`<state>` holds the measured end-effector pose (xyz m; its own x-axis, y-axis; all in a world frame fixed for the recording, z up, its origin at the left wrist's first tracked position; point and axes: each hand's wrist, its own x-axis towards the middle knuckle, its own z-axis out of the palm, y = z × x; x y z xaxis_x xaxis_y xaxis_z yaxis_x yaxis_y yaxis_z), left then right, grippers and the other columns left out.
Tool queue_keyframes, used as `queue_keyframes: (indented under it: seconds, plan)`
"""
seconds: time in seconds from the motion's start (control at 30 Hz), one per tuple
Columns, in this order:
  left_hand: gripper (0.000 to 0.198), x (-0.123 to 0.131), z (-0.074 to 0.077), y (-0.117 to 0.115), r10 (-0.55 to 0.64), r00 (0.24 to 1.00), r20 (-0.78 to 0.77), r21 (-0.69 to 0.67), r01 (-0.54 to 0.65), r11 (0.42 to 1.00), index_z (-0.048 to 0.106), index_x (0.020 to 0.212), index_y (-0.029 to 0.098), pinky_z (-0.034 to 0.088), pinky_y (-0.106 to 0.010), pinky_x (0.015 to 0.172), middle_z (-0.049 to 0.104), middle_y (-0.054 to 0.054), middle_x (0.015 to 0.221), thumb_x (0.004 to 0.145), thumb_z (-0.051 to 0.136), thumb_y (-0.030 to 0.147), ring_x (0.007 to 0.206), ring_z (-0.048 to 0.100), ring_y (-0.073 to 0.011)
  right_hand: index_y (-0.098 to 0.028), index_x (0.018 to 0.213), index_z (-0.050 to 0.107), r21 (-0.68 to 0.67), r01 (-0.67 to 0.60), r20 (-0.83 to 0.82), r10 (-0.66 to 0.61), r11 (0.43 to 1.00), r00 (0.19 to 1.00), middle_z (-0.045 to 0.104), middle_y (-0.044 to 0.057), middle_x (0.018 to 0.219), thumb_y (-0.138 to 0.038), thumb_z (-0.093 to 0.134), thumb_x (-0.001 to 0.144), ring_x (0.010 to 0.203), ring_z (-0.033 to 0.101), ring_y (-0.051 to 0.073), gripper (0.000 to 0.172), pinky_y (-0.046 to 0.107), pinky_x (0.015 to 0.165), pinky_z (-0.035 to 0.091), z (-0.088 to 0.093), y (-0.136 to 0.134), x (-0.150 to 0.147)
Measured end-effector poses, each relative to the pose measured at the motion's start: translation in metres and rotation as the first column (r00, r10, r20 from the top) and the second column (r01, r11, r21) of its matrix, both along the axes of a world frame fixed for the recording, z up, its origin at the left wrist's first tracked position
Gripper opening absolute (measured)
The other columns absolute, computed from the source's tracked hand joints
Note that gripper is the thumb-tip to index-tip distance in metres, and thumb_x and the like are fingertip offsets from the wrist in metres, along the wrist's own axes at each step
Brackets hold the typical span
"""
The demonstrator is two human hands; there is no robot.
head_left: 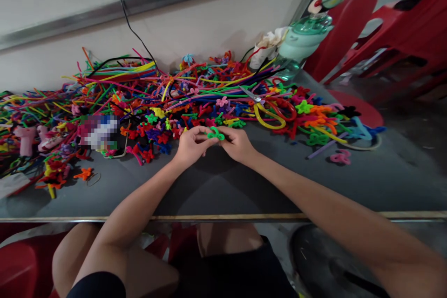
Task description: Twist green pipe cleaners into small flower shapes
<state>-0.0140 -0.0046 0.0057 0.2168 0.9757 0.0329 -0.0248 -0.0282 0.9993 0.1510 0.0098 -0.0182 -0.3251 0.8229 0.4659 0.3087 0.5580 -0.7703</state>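
Note:
A small green pipe-cleaner shape (215, 134) with several loops sits between my two hands, just above the grey table (223, 186). My left hand (191, 144) pinches its left side with curled fingers. My right hand (237, 143) pinches its right side. Both hands rest near the front of a wide heap of coloured pipe cleaners and finished twisted shapes (167, 102) that runs along the wall.
Yellow-handled scissors (263, 112) lie on the heap right of my hands. A pale green bottle with a toy lid (303, 37) stands at the back right. Red plastic chairs (401, 28) stand beyond the table's right end. A pink twisted shape (340, 157) lies alone.

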Motion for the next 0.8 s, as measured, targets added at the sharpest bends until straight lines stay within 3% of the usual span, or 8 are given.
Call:
queue_keyframes:
  seconds: [0.07,0.2,0.4,0.5,0.63,0.7,0.8]
  plan:
    - [0.045,0.0,0.003,0.0,0.015,1.0,0.008,-0.025,-0.015,1.0,0.058,0.095,0.015,0.03,-0.016,0.032,0.064,0.005,0.06,0.064,0.081,0.039,0.032,0.043,-0.0021,-0.018,0.09,0.065,0.021,0.026,0.002,-0.026,0.999,1.0,0.068,0.003,0.075,-0.031,0.051,0.089,0.065,0.061,0.015,0.019,0.026,0.061,0.047,-0.002,0.0,0.002]
    - [0.051,-0.003,0.004,0.004,-0.012,1.0,-0.01,-0.04,0.011,0.999,0.055,0.107,0.015,0.03,-0.014,0.032,0.062,0.006,0.056,0.067,0.079,0.036,0.031,0.043,-0.002,-0.018,0.096,0.064,0.198,0.068,0.082,-0.086,0.978,0.993,0.071,0.009,0.092,-0.02,0.047,0.088,0.082,0.066,0.018,0.019,0.029,0.072,0.051,-0.007,0.002,0.003]
    - [0.046,-0.006,-0.003,0.01,0.003,0.998,-0.068,-0.15,-0.013,0.989,0.057,0.092,0.014,0.032,-0.015,0.033,0.064,0.003,0.059,0.061,0.083,0.036,0.032,0.045,-0.0032,-0.019,0.092,0.065,0.261,-0.009,0.132,-0.027,0.965,0.991,0.07,0.009,0.094,-0.014,0.042,0.088,0.086,0.065,0.018,0.023,0.03,0.075,0.051,-0.01,0.01,0.003]
    - [0.043,-0.006,-0.006,0.013,0.045,0.995,-0.092,-0.177,-0.061,0.982,0.056,0.088,0.014,0.031,-0.016,0.032,0.065,0.002,0.062,0.063,0.082,0.037,0.031,0.044,-0.003,-0.017,0.091,0.066,0.168,-0.055,0.08,0.042,0.984,0.996,0.07,0.01,0.094,-0.019,0.046,0.088,0.085,0.065,0.018,0.021,0.031,0.075,0.051,-0.01,0.013,0.004]
    - [0.037,-0.007,-0.012,0.014,0.067,0.99,-0.125,-0.119,-0.082,0.989,0.057,0.087,0.015,0.034,-0.016,0.035,0.063,0.004,0.059,0.067,0.078,0.039,0.034,0.049,-0.0052,-0.017,0.084,0.069,-0.061,-0.137,-0.032,0.136,0.989,0.99,0.068,0.008,0.088,-0.033,0.054,0.087,0.082,0.063,0.018,0.022,0.03,0.073,0.049,-0.003,0.016,0.004]
    - [0.028,-0.008,-0.016,0.014,0.099,0.976,-0.196,-0.003,-0.101,0.995,0.061,0.084,0.016,0.038,-0.017,0.039,0.063,0.003,0.059,0.073,0.073,0.039,0.04,0.053,-0.0065,-0.017,0.072,0.067,-0.166,-0.178,-0.076,0.167,0.97,0.983,0.063,0.004,0.073,-0.039,0.058,0.085,0.069,0.058,0.014,0.027,0.027,0.064,0.045,0.002,0.018,0.004]
    - [0.023,-0.012,-0.017,0.017,0.171,0.912,-0.373,0.241,-0.083,0.967,0.068,0.076,0.016,0.044,-0.019,0.048,0.062,0.002,0.056,0.082,0.064,0.038,0.048,0.056,-0.0083,-0.017,0.057,0.059,-0.308,-0.163,-0.152,0.121,0.937,0.981,0.045,-0.004,0.052,-0.045,0.063,0.08,0.05,0.039,0.008,0.037,0.024,0.05,0.031,0.007,0.019,0.005]
